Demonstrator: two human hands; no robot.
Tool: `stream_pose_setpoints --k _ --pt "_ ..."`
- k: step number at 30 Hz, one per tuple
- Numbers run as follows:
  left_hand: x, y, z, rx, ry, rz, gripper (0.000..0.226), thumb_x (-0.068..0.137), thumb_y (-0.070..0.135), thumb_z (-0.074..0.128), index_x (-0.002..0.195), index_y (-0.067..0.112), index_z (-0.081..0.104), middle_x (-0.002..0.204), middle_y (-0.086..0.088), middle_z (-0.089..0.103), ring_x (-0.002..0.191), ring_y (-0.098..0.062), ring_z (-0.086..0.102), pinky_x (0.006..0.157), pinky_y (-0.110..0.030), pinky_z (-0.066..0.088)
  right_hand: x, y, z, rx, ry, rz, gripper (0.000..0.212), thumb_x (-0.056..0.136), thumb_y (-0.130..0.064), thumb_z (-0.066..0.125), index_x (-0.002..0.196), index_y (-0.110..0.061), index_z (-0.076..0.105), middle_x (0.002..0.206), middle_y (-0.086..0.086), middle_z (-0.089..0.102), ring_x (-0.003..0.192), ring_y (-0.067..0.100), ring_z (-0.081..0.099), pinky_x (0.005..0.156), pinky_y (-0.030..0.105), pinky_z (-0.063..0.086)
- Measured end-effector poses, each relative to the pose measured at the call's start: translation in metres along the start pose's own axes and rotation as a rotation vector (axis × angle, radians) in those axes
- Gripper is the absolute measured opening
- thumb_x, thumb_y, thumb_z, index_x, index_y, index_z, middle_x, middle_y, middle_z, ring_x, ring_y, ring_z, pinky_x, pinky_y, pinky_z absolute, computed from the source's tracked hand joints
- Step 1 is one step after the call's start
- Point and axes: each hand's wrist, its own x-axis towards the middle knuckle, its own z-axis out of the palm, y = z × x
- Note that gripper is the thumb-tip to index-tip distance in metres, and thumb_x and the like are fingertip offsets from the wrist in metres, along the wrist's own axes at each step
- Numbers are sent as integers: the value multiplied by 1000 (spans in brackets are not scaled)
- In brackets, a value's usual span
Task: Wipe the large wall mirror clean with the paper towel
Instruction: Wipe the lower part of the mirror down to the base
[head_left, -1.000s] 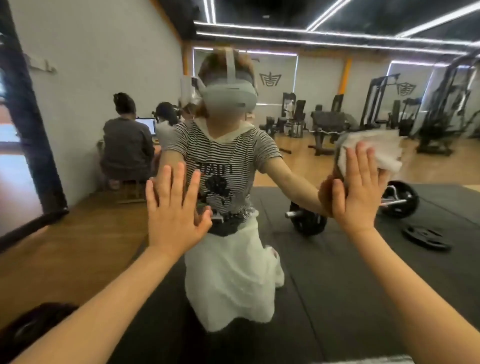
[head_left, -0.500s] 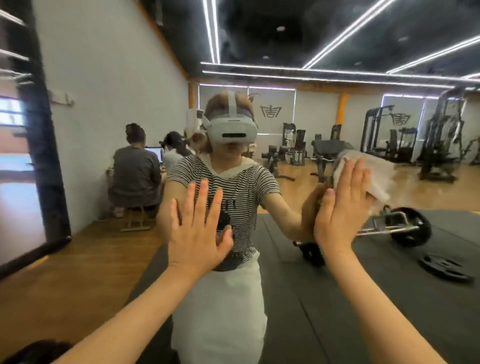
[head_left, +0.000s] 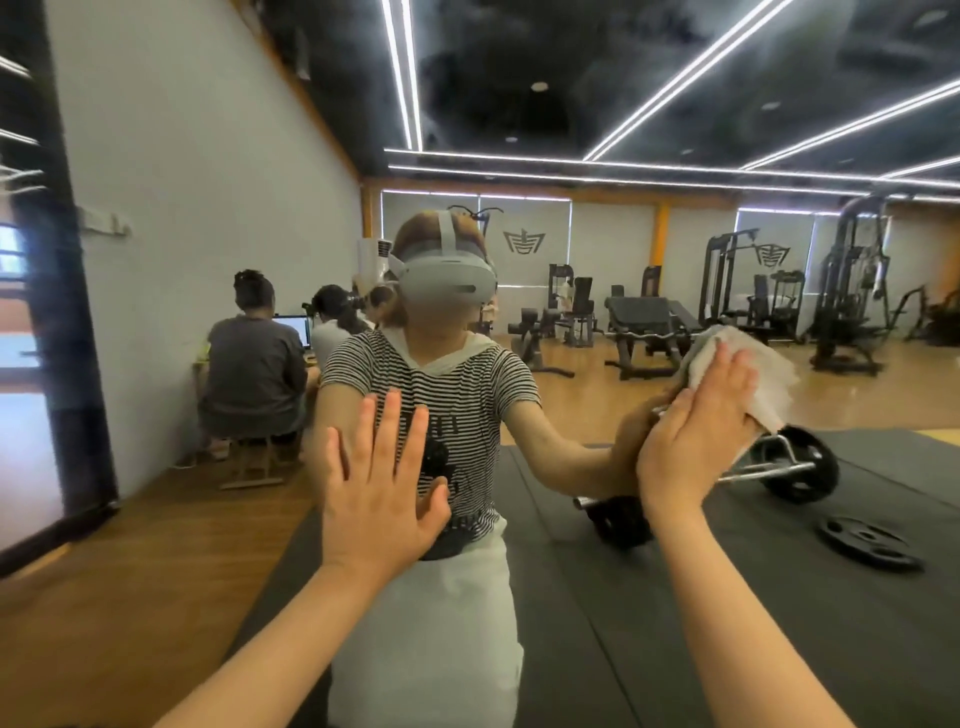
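At right, on large reflective wall mirror (head_left: 649, 93) | right hand (head_left: 696, 431) flat, pressing crumpled white paper towel (head_left: 753, 374) | left hand (head_left: 379, 493) splayed flat on glass | wiping under way; share cleaned indiscernible

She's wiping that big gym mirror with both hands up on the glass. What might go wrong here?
The bare left hand lies flat on the mirror, so it may leave fresh prints on it. The paper towel is only pressed under the straight fingers of the right hand, not gripped, so it could bunch up or slip free.
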Motion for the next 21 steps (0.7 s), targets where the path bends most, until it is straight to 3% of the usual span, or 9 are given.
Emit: stream_pose_setpoints --k 2,3,7,11,13,17,21 --pt "-1 0 0 7 -6 0 75 88 47 36 152 12 18 159 -16 11 150 -28 -3 117 -52 5 -15 -31 8 -8 11 78 58 94 -18 25 152 -10 25 157 14 28 146 32 20 113 63 18" --pt "-1 0 0 10 -9 0 75 88 47 36 152 12 17 159 -16 11 150 -28 -3 117 -51 4 -28 -49 12 -21 -11 31 60 91 -19 25 151 -10 27 154 17 32 144 34 24 111 63 22" --pt "-1 -1 0 14 -12 6 76 89 48 35 153 12 16 161 -14 4 150 -28 -4 117 -52 4 -89 -84 24 -79 -113 -425 61 87 -19 36 147 -10 31 150 14 35 139 30 26 106 52 20" --pt "-1 -1 1 4 -2 8 75 89 48 36 152 12 19 160 -15 8 150 -28 -1 116 -54 8 -62 -40 11 -95 -210 -784 64 86 -21 40 147 -13 27 155 7 29 144 20 19 113 47 13" --pt "-1 0 1 2 1 2 75 89 48 36 152 12 20 159 -16 12 150 -27 -2 117 -53 7 -36 -16 4 -78 -200 -727 63 84 -19 39 146 -12 30 151 10 33 145 21 19 113 46 14" --pt "0 0 2 -4 6 -5 75 88 48 36 152 13 18 158 -16 14 149 -26 -4 117 -52 5 -6 8 -3 -31 -119 -366 61 90 -14 31 150 -9 29 155 15 32 145 30 23 113 59 20" --pt "0 0 2 -14 19 -3 74 88 47 37 152 12 20 158 -16 15 150 -28 -2 115 -55 11 -16 -32 6 -1 -23 -3 61 92 -18 26 153 -10 24 158 11 25 147 28 17 115 60 13"
